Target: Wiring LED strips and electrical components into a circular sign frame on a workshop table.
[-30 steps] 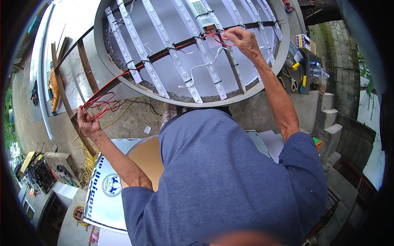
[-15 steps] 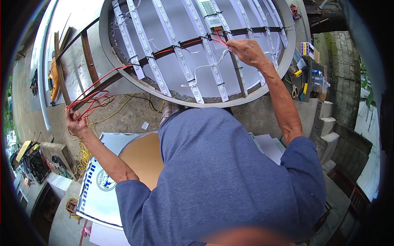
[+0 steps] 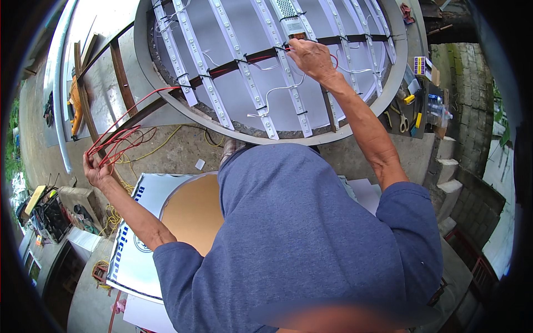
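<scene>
Beyond the left edge of the round sign frame, the left hand has its fingers curled closed round a loose bundle of red wire. Over the frame, the right hand is pinched on red wire too, which shows at its fingertips and bows out on its far side; the fingertips themselves are partly hidden. From the bundle, one strand crosses the frame's lower left rim and follows a black crossbar towards the right hand. Just above that hand sits a perforated metal power supply, among LED strips running from the frame's upper edge to its lower one. Past the frame's right edge lie scissors, and yellow cable trails on the floor below its lower left rim
</scene>
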The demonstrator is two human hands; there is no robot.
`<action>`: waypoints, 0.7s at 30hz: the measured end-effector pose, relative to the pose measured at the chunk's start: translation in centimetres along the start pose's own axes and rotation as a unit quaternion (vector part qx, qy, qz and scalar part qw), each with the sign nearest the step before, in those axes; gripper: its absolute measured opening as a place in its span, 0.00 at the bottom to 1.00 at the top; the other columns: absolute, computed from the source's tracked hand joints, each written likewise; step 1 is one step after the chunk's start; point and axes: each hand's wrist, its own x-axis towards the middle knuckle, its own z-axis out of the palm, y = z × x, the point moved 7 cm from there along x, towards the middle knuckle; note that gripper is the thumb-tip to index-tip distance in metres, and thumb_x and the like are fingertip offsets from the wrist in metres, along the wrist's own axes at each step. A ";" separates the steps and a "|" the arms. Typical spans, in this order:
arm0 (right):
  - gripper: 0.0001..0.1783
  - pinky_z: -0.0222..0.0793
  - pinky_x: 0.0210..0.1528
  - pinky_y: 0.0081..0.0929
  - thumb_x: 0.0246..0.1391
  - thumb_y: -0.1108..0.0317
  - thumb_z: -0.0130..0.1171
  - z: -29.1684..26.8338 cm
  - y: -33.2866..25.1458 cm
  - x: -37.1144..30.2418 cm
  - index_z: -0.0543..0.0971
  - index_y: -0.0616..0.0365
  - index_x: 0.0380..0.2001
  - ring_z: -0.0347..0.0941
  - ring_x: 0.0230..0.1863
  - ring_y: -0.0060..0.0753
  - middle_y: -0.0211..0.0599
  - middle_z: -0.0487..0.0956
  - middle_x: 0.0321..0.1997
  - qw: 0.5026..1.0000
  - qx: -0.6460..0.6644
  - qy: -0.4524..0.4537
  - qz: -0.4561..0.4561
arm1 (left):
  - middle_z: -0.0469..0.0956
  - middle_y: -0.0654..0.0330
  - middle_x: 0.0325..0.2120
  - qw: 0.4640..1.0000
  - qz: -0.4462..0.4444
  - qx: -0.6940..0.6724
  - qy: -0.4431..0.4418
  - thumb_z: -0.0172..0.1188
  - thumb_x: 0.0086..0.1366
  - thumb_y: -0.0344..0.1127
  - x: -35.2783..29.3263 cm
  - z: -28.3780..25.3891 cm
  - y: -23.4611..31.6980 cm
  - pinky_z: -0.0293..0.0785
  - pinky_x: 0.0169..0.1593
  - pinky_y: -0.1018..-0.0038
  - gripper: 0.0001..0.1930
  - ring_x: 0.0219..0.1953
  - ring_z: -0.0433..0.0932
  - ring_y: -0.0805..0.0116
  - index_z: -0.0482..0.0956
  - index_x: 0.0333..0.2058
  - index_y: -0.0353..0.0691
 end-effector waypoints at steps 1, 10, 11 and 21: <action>0.05 0.73 0.33 0.42 0.57 0.66 0.61 0.0 -0.3 0.2 0.77 0.55 0.32 0.82 0.32 0.42 0.36 0.81 0.26 1.000 0.007 -0.001 -0.006 | 0.76 0.68 0.22 0.998 -0.007 0.025 -0.061 0.66 0.64 0.33 1.0 -1.3 1.8 0.53 0.21 0.78 0.05 0.17 0.62 0.80 0.83 0.34 0.38; 0.07 0.61 0.47 0.37 0.59 0.65 0.61 -2.2 2.6 -2.2 0.81 0.53 0.39 0.78 0.38 0.36 0.33 0.83 0.33 0.997 -0.074 0.000 0.013 | 0.74 0.68 0.21 0.998 0.047 0.016 -0.026 0.65 0.65 0.32 4.1 -2.8 8.9 0.44 0.17 0.78 0.05 0.10 0.50 0.81 0.82 0.34 0.37; 0.07 0.61 0.47 0.37 0.59 0.65 0.61 -2.0 2.7 -2.2 0.81 0.53 0.39 0.78 0.38 0.36 0.33 0.83 0.33 0.997 -0.076 0.000 0.015 | 0.73 0.68 0.21 0.997 0.060 0.044 0.000 0.64 0.65 0.32 4.4 -2.9 9.0 0.44 0.17 0.79 0.05 0.10 0.50 0.80 0.81 0.32 0.37; 0.13 0.71 0.37 0.43 0.56 0.65 0.61 -0.5 0.7 -0.3 0.79 0.54 0.44 0.80 0.33 0.47 0.41 0.83 0.36 0.996 -0.041 0.081 0.010 | 0.74 0.66 0.22 0.971 0.141 0.190 -0.034 0.59 0.67 0.35 4.5 1.1 14.6 0.55 0.17 0.79 0.07 0.17 0.64 0.75 0.80 0.31 0.40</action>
